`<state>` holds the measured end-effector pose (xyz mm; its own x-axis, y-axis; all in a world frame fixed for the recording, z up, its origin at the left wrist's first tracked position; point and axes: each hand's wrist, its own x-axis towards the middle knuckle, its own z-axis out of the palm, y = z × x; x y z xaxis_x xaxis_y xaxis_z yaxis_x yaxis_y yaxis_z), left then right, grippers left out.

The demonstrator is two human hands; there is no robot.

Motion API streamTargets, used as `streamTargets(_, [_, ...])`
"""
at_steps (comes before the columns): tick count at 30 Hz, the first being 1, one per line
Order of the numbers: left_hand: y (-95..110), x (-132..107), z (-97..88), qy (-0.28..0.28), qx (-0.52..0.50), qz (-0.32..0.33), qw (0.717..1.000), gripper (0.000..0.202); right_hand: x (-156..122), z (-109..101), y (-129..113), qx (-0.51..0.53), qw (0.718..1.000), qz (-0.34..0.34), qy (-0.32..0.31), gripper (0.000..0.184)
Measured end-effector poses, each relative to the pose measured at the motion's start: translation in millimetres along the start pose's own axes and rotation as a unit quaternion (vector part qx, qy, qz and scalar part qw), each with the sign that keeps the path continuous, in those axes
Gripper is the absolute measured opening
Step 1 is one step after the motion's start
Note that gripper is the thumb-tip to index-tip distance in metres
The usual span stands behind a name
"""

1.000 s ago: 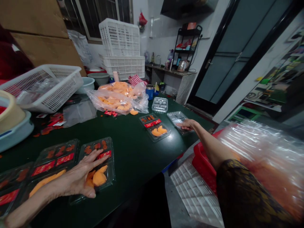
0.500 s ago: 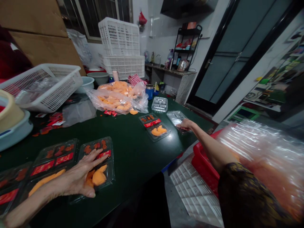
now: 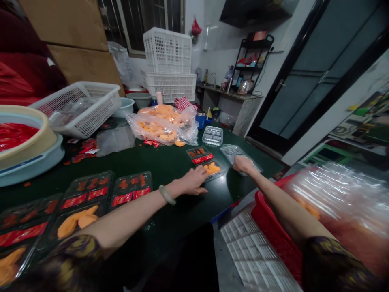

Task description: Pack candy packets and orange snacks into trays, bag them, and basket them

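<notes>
My left hand (image 3: 193, 181), with a pale bangle (image 3: 166, 194) on the wrist, lies flat on the dark green table (image 3: 179, 207). Its fingertips are at the near edge of a clear plastic tray (image 3: 206, 162) holding orange fruit pieces and red labels. My right hand (image 3: 243, 164) rests on a second clear tray (image 3: 234, 152), which looks bare; its fingers are partly hidden. Several filled trays (image 3: 86, 194) lie at the lower left. A plastic bag of orange pieces (image 3: 158, 129) sits farther back.
A white slotted basket (image 3: 82, 109) and a round tub of red pieces (image 3: 21, 142) stand at the left. Stacked white crates (image 3: 168, 65) stand behind the bag. A red crate (image 3: 273, 231) with clear plastic sheeting sits right of the table, beside a white perforated mat (image 3: 255, 255).
My left hand has moved from the filled tray at the lower left, forward across the table to the middle tray. My right hand stays on its tray, and the view has shifted slightly.
</notes>
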<state>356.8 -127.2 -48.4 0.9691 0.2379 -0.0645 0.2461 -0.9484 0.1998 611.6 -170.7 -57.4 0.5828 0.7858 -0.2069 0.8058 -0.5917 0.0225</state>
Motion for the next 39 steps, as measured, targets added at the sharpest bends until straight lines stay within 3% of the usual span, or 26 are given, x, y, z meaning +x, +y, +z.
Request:
streamTargets(2, [1, 13, 9.5, 0.005, 0.010, -0.009, 1.000, 0.053, -7, -15, 8, 0.021, 0.999, 0.012, 0.044, 0.018])
streamTargets(4, [-1, 10, 15.1, 0.006, 0.020, -0.015, 1.000, 0.049, -17, -36, 19, 0.052, 0.994, 0.022, 0.091, 0.020])
streamTargets(9, [1, -41, 21.1, -0.001, 0.021, -0.015, 1.000, 0.038, -48, -86, 40, 0.192, 0.966, 0.003, 0.175, 0.010])
streamTargets(11, [5, -67, 23.1, -0.001, -0.007, -0.009, 1.000, 0.040, -68, -96, 43, 0.269, 0.945, -0.027, 0.182, 0.017])
streamTargets(13, [10, -90, 23.3, 0.019, -0.068, -0.011, 0.997, 0.041, -92, -97, 40, 0.414, 0.894, -0.075, 0.156, 0.019])
streamTargets(15, [14, -107, 20.1, 0.089, -0.182, -0.050, 0.978, 0.038, -120, -87, 30, 0.580, 0.801, -0.129, 0.080, 0.015])
streamTargets(17, [19, -118, 13.6, 0.180, -0.356, -0.125, 0.909, 0.037, -147, -66, 12, 0.692, 0.703, -0.163, -0.020, 0.014])
streamTargets(19, [23, -121, 6.3, 0.240, -0.533, -0.184, 0.790, 0.043, -168, -37, -11, 0.739, 0.647, -0.160, -0.100, 0.022])
streamTargets(21, [26, -119, 1.7, 0.260, -0.648, -0.202, 0.686, 0.047, -181, -6, -34, 0.768, 0.605, -0.140, -0.157, 0.029])
streamTargets(23, [25, -111, 2.0, 0.287, -0.678, -0.222, 0.639, 0.046, -184, 18, -51, 0.777, 0.588, -0.129, -0.184, 0.034])
streamTargets(24, [23, -105, 4.0, 0.300, -0.669, -0.244, 0.635, 0.047, -181, 27, -57, 0.773, 0.594, -0.125, -0.182, 0.033])
streamTargets(25, [21, -99, 6.7, 0.311, -0.648, -0.274, 0.639, 0.048, -177, 33, -62, 0.757, 0.620, -0.116, -0.172, 0.032])
streamTargets(28, [8, -76, 17.1, 0.322, -0.545, -0.381, 0.675, 0.050, -157, 41, -68, 0.654, 0.744, -0.061, -0.118, 0.023])
streamTargets(30, [-1, -63, 23.4, 0.313, -0.452, -0.442, 0.708, 0.049, -142, 43, -71, 0.588, 0.803, -0.027, -0.093, 0.021])
streamTargets(34, [-14, -49, 32.1, 0.236, -0.287, -0.497, 0.784, 0.040, -119, 53, -77, 0.498, 0.866, -0.009, -0.046, 0.018])
streamTargets(37, [-16, -48, 35.6, 0.178, -0.226, -0.502, 0.815, 0.041, -115, 60, -81, 0.440, 0.897, -0.026, 0.028, 0.010])
streamTargets(39, [-16, -48, 37.9, 0.159, -0.183, -0.473, 0.847, 0.048, -115, 61, -84, 0.400, 0.910, -0.068, 0.089, 0.031])
